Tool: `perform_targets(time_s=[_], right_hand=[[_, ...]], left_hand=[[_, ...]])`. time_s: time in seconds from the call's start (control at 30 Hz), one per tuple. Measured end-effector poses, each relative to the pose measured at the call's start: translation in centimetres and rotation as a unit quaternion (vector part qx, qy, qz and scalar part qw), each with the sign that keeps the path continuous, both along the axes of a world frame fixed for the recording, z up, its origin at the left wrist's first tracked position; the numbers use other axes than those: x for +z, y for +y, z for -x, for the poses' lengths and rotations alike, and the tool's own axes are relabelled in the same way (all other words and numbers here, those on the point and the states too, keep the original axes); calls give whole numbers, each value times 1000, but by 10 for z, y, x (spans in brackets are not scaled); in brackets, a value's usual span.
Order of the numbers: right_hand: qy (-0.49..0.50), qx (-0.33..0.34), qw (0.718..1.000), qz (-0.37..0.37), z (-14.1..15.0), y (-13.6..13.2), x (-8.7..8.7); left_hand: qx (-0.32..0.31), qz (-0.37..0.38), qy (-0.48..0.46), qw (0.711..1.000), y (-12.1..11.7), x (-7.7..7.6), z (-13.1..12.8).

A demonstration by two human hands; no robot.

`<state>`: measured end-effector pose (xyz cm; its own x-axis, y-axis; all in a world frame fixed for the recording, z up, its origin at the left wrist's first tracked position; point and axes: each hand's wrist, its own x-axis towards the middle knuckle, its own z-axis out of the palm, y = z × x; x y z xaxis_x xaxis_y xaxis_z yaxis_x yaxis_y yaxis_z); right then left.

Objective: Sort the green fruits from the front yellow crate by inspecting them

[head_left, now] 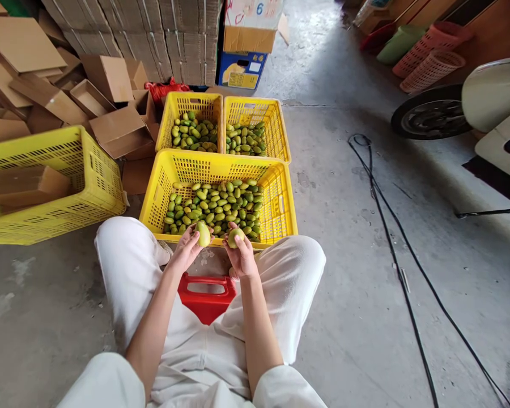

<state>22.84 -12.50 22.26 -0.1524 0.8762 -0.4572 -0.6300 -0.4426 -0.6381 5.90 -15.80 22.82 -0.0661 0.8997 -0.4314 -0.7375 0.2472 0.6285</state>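
Observation:
My left hand [187,247] is closed around a pale green oval fruit [203,234], held upright between thumb and fingers. In my right hand [242,256] sits a second, rounder-looking yellow-green fruit [236,238], gripped by the fingertips. Both are held just over the near rim of a large yellow plastic crate [276,218]. Many small green and yellowish fruits [221,205] lie inside that crate; they look like small mangoes, though I cannot tell for certain. A red stool [208,303] with a handle slot shows between my legs.
Two yellow crates [190,97] [279,133] with similar fruit stand behind the large one. Another yellow crate [104,175] holding cardboard is at left, before a heap of cardboard boxes [119,127]. Black cable [391,243] crosses the floor at right, near a wheeled vehicle [499,107].

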Motion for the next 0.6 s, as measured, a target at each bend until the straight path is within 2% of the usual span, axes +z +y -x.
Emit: perform_targets(time_s=[0.13,0.27,0.43,0.6], right_hand=[[15,1,1000,-9,1,0,0],[-6,27,1000,-9,4,-1,-2],[50,32,998,-1,4,1,-6],[26,33,999,-10,1,2,-6]], left_hand=[[-5,-5,-10,1000,-1,2,-2],[18,2,-16,1000,0,1,-2],[36,40,-55,997,0,-1,3],[31,43,-28,998,0,-6,5]])
